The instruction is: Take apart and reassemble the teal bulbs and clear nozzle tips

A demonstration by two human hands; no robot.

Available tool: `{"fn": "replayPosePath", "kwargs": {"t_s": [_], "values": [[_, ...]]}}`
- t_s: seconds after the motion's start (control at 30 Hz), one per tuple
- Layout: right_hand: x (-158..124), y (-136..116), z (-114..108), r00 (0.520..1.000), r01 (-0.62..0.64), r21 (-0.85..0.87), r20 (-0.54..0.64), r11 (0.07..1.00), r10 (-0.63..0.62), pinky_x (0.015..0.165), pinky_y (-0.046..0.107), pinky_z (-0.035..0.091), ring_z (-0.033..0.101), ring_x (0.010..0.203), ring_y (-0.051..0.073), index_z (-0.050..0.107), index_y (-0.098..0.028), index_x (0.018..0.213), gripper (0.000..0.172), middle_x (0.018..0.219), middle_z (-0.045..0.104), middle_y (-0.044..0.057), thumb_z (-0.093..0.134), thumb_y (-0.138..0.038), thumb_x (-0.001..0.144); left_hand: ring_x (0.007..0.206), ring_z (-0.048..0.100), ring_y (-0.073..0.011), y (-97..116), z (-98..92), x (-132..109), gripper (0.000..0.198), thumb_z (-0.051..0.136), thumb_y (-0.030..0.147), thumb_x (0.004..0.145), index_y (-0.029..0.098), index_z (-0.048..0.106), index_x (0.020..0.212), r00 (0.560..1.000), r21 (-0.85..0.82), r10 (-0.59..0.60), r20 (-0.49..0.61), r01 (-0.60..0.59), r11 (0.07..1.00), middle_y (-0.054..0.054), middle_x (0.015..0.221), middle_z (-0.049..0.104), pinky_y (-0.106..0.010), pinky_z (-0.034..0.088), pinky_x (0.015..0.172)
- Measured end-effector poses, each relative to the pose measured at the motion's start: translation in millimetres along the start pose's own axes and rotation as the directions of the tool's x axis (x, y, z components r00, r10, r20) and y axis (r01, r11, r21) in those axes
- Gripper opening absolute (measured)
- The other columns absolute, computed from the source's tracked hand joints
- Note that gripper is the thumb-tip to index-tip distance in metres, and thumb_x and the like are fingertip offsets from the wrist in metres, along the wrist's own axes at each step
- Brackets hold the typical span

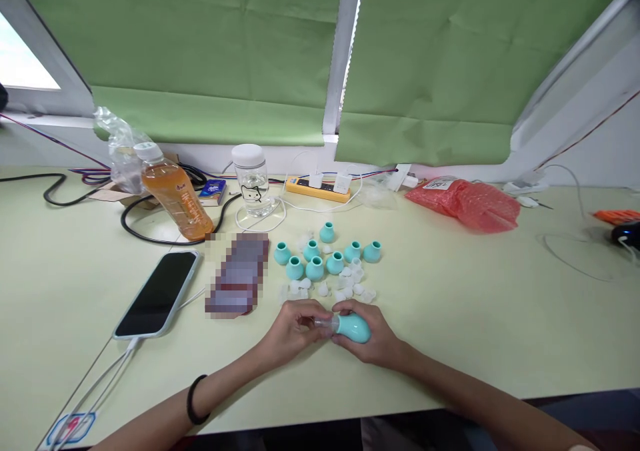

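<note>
Assembling, I reckon: left fingers point(311, 336) pinch the clear nozzle point(324, 322), right fingers point(356, 307) cup the teal bulb point(356, 330), both near the front edge of the table point(475, 318). Seating it probably calls for steady pushing.

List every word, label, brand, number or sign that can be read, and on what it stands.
Nothing can be read with certainty.
Orange drink bottle: writing, too blurred.
Red bag: white label, print too small.
Blue box: marks too small.
Sticker: red and blue mark, unclear.
Cup: cat drawing, no readable word.
Purple thing: blurred over.
</note>
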State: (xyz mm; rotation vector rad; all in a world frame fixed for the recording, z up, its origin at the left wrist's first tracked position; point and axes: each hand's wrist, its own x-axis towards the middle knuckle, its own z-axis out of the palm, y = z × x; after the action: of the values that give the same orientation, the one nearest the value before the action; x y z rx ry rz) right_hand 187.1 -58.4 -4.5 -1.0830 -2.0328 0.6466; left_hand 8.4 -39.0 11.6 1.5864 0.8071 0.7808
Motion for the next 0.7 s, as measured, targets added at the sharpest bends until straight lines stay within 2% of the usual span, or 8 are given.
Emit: {"fn": "replayPosePath", "kwargs": {"t_s": [0.17, 0.4, 0.7], "values": [[3.2, -0.9, -0.2, 0.994, -0.099, 0.097, 0.064, 0.99, 0.093, 0.064, 0.024, 0.042, 0.053, 0.068, 0.013, 0.05, -0.02, 0.089, 0.033, 0.074, 0.055, 0.0, 0.064, -0.025, 0.059, 0.068, 0.055, -0.0155, -1.3, 1.3, -1.9, 0.014, 0.055, 0.022, 0.07, 0.015, 0.064, 0.079, 0.99, 0.191, 0.138, -0.013, -0.133, 0.973, -0.008, 0.08, 0.061, -0.023, 0.043, 0.055], [4.7, 0.8, -2.3, 0.979, -0.165, 0.188, 0.147, 0.968, 0.138, 0.06, 0.024, 0.043, 0.053, 0.067, 0.013, 0.051, -0.02, 0.089, 0.033, 0.075, 0.056, 0.0, 0.064, -0.027, 0.06, 0.069, 0.055, -0.0154, -6.3, 3.3, -4.7, 0.017, 0.05, 0.021, 0.075, 0.018, 0.064, 0.085, 0.948, 0.341, 0.317, 0.018, -0.304, 0.889, -0.008, 0.08, 0.061, -0.025, 0.044, 0.059], [5.7, -1.4, -4.9, 0.961, -0.235, 0.269, 0.207, 0.934, 0.182, 0.055, 0.022, 0.041, 0.049, 0.061, 0.011, 0.048, -0.02, 0.09, 0.034, 0.067, 0.05, -0.003, 0.064, -0.026, 0.06, 0.073, 0.055, -0.0153, -8.5, 4.2, -7.1, 0.021, 0.045, 0.017, 0.077, 0.017, 0.06, 0.093, 0.919, 0.398, 0.387, 0.075, -0.384, 0.833, -0.01, 0.085, 0.059, -0.024, 0.045, 0.061]]}}
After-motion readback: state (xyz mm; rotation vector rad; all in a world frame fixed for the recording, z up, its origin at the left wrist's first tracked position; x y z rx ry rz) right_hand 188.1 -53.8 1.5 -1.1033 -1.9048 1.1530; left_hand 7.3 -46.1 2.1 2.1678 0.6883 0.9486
